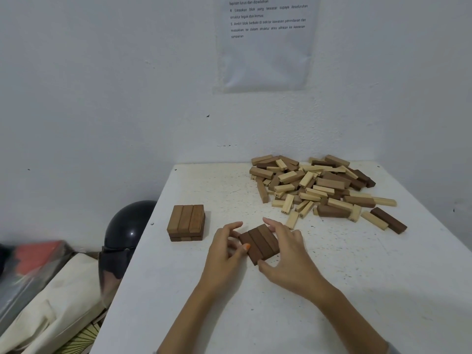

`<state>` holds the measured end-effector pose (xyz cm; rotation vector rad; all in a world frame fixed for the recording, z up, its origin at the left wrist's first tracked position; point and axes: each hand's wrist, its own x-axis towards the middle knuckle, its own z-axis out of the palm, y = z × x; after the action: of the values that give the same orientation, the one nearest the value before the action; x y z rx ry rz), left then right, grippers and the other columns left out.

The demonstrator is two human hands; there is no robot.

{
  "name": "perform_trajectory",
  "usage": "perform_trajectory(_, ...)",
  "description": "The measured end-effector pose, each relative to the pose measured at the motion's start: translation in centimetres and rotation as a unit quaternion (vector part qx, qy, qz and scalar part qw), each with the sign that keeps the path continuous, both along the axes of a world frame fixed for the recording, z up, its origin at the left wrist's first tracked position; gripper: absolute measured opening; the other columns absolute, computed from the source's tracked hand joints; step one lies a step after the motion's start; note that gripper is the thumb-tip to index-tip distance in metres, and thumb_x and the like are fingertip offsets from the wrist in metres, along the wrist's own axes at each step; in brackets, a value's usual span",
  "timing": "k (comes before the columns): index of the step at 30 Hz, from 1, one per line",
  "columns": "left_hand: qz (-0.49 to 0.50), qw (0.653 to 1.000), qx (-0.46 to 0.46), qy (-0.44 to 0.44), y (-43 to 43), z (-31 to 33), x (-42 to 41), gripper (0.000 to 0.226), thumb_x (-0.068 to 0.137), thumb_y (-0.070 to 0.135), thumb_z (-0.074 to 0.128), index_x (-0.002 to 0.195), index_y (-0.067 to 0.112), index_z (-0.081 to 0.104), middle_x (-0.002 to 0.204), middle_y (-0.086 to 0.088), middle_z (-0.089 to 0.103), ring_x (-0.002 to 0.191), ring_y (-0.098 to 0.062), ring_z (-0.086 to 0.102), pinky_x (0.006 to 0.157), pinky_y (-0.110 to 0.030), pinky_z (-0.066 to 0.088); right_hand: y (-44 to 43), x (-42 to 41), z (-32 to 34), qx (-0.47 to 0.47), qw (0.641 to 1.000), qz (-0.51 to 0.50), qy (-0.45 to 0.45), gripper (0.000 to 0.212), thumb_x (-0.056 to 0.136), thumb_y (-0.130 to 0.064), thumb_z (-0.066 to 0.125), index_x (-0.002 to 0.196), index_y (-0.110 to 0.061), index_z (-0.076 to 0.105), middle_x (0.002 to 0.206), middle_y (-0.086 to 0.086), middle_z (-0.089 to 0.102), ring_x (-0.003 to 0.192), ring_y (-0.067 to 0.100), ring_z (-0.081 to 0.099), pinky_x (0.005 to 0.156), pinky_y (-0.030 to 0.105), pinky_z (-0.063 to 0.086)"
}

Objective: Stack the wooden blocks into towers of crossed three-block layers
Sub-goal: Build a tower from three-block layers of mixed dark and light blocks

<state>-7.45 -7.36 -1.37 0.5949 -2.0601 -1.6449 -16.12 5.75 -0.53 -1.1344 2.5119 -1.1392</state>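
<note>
Fingers point(274, 224) of left hand point(224, 251), right hand point(288, 251) half-curled, pinching dark layer point(260, 242) between them. Risk: uneven squeeze skews blocks, next crossed layer sits crooked.

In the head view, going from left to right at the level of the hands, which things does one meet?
Black helmet, short block tower, left hand, three dark blocks, right hand, stray dark block

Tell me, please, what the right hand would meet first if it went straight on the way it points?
The right hand points forward-left, so it would meet the three dark blocks at its fingertips first; they seem already in contact.
</note>
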Motion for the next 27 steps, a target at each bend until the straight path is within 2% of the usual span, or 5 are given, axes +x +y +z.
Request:
perform_trajectory(9,0.006,0.994,-0.105,-0.02,0.2,-0.4,0.5,0.048,0.078,0.032,0.078,0.118,0.036,0.053,0.104,0.009,0.053,0.102,-0.003,0.048,0.085,-0.018,0.039,0.3,-1.8,1.3,0.041,0.995,0.081,-0.047,0.085,0.076,-0.022,0.068,0.143,-0.043,0.02,0.119,-0.015,0.035,0.119,0.008,0.033,0.097,0.024,0.041)
perform_trajectory(13,-0.013,0.918,-0.363,-0.156,0.3,-0.9,0.9,0.089,0.075,0.08,0.026,0.148,0.03,0.025,0.151,0.014,0.022,0.14,0.001,0.009,0.105,-0.027,0.01,0.4,-3.1,1.0,0.026,0.991,0.114,-0.062,0.076,0.081,-0.016,0.066,0.14,-0.046,0.029,0.133,-0.014,0.037,0.127,0.003,0.036,0.101,0.019,0.036)
perform_trajectory(19,-0.037,0.883,-0.41,-0.224,0.7,-1.1,0.5,0.099,0.071,0.074,-0.003,0.152,0.018,-0.016,0.156,0.005,-0.027,0.142,-0.008,-0.03,0.112,-0.025,-0.02,1.2,-2.7,-1.0,0.05,0.996,0.048,0.062,0.072,0.092,-0.03,0.052,0.153,-0.025,0.014,0.16,-0.013,0.004,0.146,0.003,-0.01,0.122,0.034,0.002)
perform_trajectory(23,-0.043,0.876,-0.422,-0.23,0.8,-1.1,0.0,0.095,0.071,0.068,-0.004,0.15,0.016,-0.021,0.152,0.004,-0.033,0.139,-0.008,-0.034,0.099,-0.015,-0.035,1.5,-2.5,-2.0,0.196,0.956,0.003,0.219,0.084,0.081,-0.058,0.006,0.151,-0.015,-0.012,0.157,0.0,-0.027,0.14,0.013,-0.036,0.115,0.031,-0.022)
perform_trajectory(27,-0.043,0.868,-0.439,-0.227,0.8,-1.0,-0.5,0.095,0.07,0.061,-0.005,0.151,0.013,-0.017,0.157,0.0,-0.024,0.141,-0.008,-0.03,0.094,-0.013,-0.038,1.0,-2.4,-3.0,0.199,0.948,-0.008,0.25,0.073,0.091,-0.045,0.023,0.15,-0.002,0.018,0.161,0.011,0.012,0.148,0.02,-0.009,0.117,0.041,-0.008)
